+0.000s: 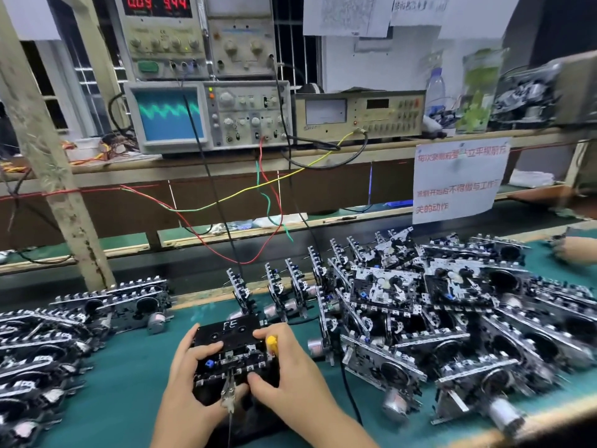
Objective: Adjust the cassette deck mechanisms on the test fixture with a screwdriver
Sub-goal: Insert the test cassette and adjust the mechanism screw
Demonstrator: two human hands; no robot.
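Deck (233,357) on the green bench (139,376) at 6 o'clock, a black cassette marked "FE" seated in it. Left hand (190,379) grips its left side; right hand (290,367) grips its right side with a yellow-handled screwdriver (271,343) tucked under the fingers. More decks (452,312) are heaped at 3 o'clock.

matt green mat (135,360), shiny metal mechanisms (403,305)
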